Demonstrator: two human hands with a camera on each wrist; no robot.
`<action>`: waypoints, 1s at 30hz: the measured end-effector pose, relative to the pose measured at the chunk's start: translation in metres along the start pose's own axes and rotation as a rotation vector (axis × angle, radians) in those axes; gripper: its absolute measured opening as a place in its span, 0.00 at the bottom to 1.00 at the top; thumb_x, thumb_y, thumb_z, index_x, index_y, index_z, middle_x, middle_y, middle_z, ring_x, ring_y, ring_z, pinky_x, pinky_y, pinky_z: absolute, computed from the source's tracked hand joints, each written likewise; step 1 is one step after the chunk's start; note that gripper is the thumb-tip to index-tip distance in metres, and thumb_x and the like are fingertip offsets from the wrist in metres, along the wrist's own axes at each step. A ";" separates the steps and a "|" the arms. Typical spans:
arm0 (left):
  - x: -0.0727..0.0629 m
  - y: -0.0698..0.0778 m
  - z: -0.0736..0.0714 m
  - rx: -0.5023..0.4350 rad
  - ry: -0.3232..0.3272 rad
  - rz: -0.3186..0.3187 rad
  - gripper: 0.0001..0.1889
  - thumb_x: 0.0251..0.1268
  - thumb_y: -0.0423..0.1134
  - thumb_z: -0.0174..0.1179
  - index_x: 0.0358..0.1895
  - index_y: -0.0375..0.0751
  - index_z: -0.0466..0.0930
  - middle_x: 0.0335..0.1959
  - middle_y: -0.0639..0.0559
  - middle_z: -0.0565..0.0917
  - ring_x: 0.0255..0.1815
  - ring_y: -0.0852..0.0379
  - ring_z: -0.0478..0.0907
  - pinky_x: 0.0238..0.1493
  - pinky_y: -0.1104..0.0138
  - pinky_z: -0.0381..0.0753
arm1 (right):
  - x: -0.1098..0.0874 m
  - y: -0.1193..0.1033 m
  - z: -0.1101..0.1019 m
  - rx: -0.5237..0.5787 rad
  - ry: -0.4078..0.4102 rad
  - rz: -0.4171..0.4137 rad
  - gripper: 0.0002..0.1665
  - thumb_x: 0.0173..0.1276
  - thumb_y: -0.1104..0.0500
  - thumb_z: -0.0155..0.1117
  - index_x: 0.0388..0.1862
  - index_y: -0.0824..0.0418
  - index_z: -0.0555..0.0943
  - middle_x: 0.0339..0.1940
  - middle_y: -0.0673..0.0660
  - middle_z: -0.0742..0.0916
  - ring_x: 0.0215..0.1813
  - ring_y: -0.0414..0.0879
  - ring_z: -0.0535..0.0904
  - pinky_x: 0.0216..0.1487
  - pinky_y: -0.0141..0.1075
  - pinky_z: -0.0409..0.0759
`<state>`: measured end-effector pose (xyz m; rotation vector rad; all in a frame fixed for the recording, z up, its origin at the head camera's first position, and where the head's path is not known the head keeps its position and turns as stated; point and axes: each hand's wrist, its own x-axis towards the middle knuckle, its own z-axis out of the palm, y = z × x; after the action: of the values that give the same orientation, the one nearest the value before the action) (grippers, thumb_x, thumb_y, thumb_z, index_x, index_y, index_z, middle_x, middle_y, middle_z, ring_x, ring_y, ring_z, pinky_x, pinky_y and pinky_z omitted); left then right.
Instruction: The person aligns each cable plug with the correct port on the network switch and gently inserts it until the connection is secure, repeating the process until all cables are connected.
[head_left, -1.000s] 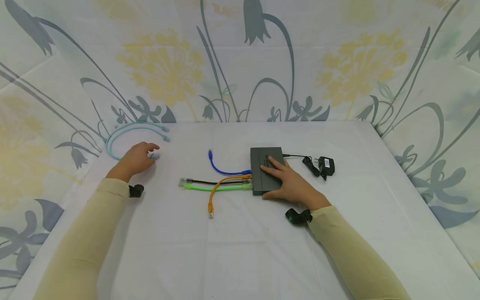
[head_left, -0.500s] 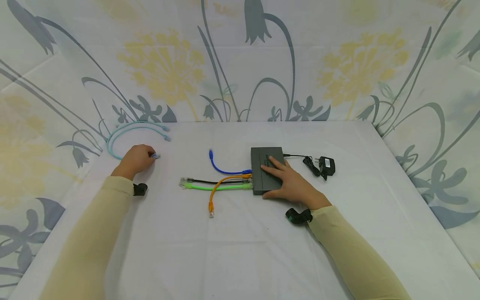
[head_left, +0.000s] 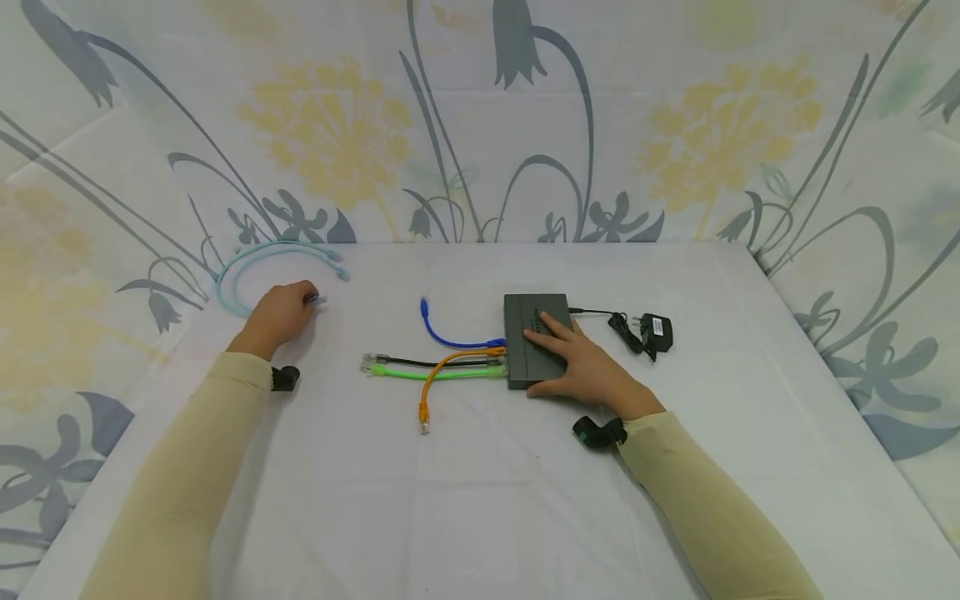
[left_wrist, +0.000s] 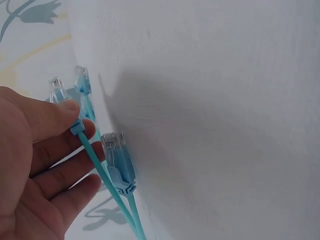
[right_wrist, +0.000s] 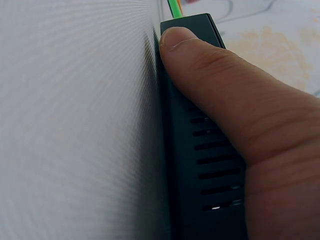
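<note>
The left hand pinches the plug, a good hold for seemingly light, bendable cable; spread right hand rests on the box.

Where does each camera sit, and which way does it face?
Head: on the head, facing forward and down over the table; sleeves, left hand and right hand show.
Left wrist: on that wrist, facing the left hand pinching a light-blue plug.
Right wrist: on that wrist, facing the dark box and its vents; right thumb shows.
Shared: head and right wrist both show the dark box.
</note>
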<state>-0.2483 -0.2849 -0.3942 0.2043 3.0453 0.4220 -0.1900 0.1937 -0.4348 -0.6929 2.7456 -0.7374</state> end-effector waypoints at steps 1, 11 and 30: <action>0.001 0.001 0.001 -0.001 0.007 0.002 0.14 0.74 0.33 0.46 0.55 0.29 0.73 0.52 0.30 0.80 0.52 0.33 0.77 0.55 0.43 0.74 | 0.000 0.000 0.000 -0.001 0.000 0.000 0.57 0.49 0.26 0.68 0.76 0.33 0.56 0.82 0.45 0.47 0.79 0.68 0.36 0.69 0.68 0.57; 0.002 0.013 -0.001 -0.009 0.028 0.029 0.14 0.73 0.33 0.48 0.56 0.28 0.73 0.55 0.29 0.78 0.56 0.33 0.75 0.59 0.43 0.72 | 0.000 0.002 0.001 -0.009 0.011 -0.014 0.57 0.49 0.26 0.68 0.76 0.34 0.56 0.82 0.46 0.47 0.79 0.69 0.37 0.69 0.67 0.58; 0.001 0.026 0.004 0.006 0.006 0.074 0.15 0.75 0.37 0.49 0.58 0.35 0.71 0.47 0.32 0.82 0.44 0.39 0.79 0.48 0.46 0.76 | 0.000 -0.001 0.000 -0.012 0.000 -0.002 0.56 0.50 0.28 0.69 0.76 0.35 0.56 0.82 0.47 0.48 0.79 0.69 0.37 0.68 0.68 0.59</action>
<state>-0.2457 -0.2585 -0.3909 0.3177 3.0531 0.4187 -0.1894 0.1934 -0.4347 -0.6976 2.7521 -0.7224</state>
